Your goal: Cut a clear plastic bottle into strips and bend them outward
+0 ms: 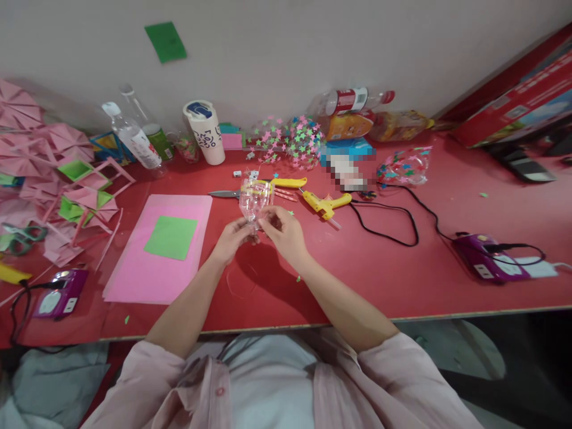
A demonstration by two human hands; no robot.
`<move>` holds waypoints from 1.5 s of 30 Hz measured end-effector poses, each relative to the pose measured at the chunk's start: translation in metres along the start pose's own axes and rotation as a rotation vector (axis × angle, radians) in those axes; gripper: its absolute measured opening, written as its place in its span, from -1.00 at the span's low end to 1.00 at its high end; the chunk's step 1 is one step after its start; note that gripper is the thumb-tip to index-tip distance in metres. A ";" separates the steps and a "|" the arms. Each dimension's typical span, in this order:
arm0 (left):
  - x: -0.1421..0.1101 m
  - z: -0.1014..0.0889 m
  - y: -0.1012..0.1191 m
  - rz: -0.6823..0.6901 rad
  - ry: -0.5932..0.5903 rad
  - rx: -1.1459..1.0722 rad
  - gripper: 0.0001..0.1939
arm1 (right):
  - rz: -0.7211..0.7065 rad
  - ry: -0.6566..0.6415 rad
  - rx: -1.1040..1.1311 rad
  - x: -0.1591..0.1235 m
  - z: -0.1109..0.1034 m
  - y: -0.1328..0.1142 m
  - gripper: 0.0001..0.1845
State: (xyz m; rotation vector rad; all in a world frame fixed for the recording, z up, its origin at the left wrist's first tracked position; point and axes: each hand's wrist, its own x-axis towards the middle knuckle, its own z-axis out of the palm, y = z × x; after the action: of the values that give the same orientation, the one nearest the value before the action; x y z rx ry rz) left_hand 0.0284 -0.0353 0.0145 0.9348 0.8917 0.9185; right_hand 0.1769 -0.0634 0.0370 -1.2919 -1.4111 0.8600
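Both hands hold up a clear plastic bottle piece (255,199) over the table, its narrow end toward me. My left hand (235,238) grips its lower left side, fingers curled underneath. My right hand (284,231) pinches the lower right side between thumb and fingers. Behind the piece lie scissors (223,194) with grey blades and a yellow-handled cutter (290,182), partly hidden by it. A yellow glue gun (328,205) rests to the right of my right hand. To the left is a green paper square (170,237) on pink sheets (134,274).
Along the wall stand a white cup (206,134), clear bottles (134,140) and star-covered plastic pieces (305,143). Pink paper shapes (58,149) crowd the left. A purple power socket (487,257) sits right, with black cables (402,243) on the red table (379,286).
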 end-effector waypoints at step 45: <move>-0.004 -0.003 0.000 -0.073 -0.093 0.089 -0.67 | -0.053 -0.064 -0.095 0.000 -0.005 -0.006 -0.95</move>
State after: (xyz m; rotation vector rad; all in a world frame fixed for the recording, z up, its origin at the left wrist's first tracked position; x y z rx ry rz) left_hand 0.0246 -0.0380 0.0140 1.0064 0.8872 0.7723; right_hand 0.1797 -0.0654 0.0434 -1.3018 -1.5460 0.8127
